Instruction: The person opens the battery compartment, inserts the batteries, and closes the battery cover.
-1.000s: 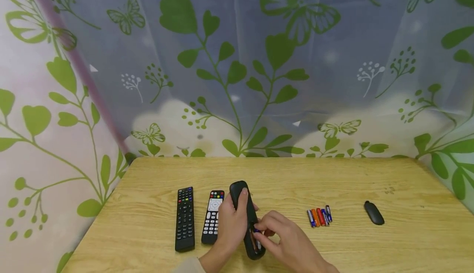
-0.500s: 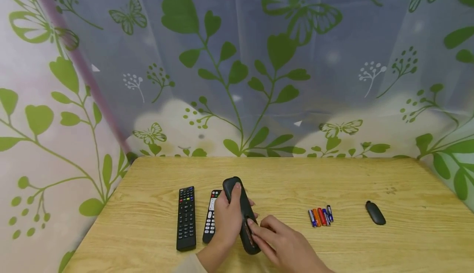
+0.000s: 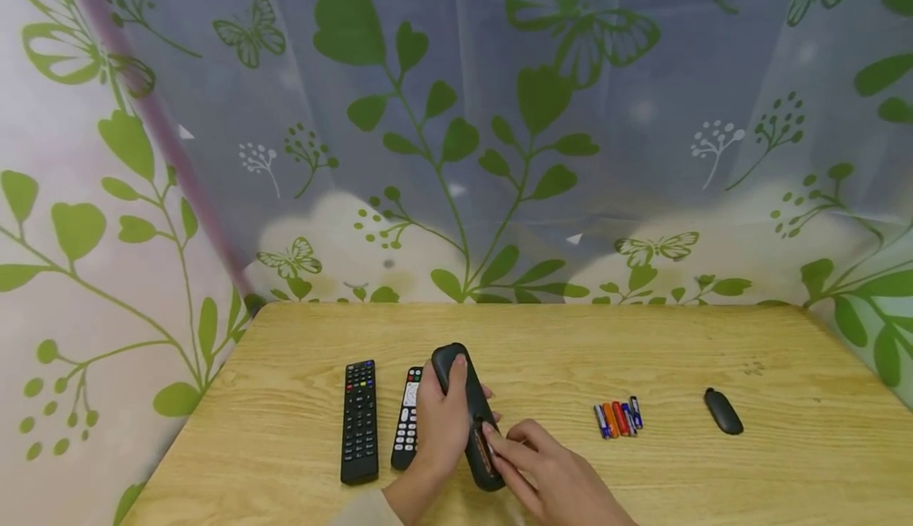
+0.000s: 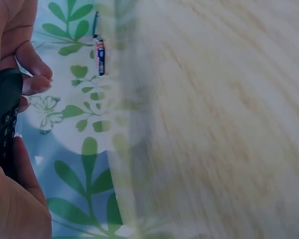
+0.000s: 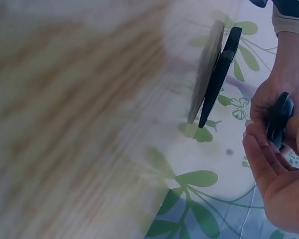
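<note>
My left hand (image 3: pixel 442 423) grips a black remote control (image 3: pixel 456 367), its back turned up and tilted. Near the lower end its battery compartment (image 3: pixel 483 455) is uncovered, with a brownish inside showing. My right hand (image 3: pixel 552 470) has its index fingertip and thumb at the compartment's right side. Those fingers cover part of it, so whether they pinch a battery is hidden. In the left wrist view the remote's keypad (image 4: pixel 5 129) faces the camera. The right wrist view shows the remote (image 5: pixel 280 119) end-on between both hands.
Two more remotes lie left on the wooden table (image 3: pixel 321 332): a long black one (image 3: pixel 360 423) and one with white buttons (image 3: pixel 405 427), partly behind my left hand. Several batteries (image 3: pixel 618 418) lie in a row to the right. Farther right is a small black battery cover (image 3: pixel 723 410).
The remote has shifted slightly up and left with my left hand. My right fingers moved with it, and the blue battery seen at their tips is now out of sight.
</note>
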Demonstrator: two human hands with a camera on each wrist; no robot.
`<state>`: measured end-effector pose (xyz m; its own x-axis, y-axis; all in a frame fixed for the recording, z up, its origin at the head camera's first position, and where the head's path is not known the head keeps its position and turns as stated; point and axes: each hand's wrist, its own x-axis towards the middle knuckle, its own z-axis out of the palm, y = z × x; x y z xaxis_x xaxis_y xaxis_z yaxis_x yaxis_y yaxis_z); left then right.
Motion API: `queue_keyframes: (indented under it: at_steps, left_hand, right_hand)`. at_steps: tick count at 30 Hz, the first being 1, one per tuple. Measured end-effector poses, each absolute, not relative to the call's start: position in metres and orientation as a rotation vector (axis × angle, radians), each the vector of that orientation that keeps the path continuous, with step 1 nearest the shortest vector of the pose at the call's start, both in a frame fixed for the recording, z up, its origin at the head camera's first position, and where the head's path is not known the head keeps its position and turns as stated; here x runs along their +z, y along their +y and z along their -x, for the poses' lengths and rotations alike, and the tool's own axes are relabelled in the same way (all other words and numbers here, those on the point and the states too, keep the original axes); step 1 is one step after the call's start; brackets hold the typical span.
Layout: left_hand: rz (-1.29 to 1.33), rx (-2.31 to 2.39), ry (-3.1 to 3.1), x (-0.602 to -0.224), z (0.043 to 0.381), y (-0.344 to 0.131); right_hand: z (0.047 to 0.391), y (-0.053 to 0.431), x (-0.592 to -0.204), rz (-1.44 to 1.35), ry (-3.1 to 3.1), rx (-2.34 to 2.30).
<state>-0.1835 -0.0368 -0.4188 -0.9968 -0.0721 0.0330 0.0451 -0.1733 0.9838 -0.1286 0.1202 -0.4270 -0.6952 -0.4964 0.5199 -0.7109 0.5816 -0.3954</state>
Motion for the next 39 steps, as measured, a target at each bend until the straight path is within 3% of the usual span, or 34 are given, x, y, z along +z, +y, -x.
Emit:
queue_keyframes:
  at_steps: [10,22,28,39]
  left_hand:
    - [0.000,-2.344,-1.980,-0.426,0.187,-0.039]
    - [-0.011,-2.352,-1.983,-0.424,0.186,-0.046]
    - [-0.013,-2.360,-1.995,-0.427,0.188,-0.047]
    - [-0.008,-2.325,-2.035,-0.427,0.188,-0.049]
  right_hand:
    - [0.131,0.133,-0.419,-0.915,-2.687,0.891]
    - [0.168,0.190,-0.409,-0.300,-3.011,0.765]
    - [0.182,0.213,-0.411,-0.290,-3.104,0.795]
    - [0.194,0.205,-0.416,-0.314,-3.198,0.677]
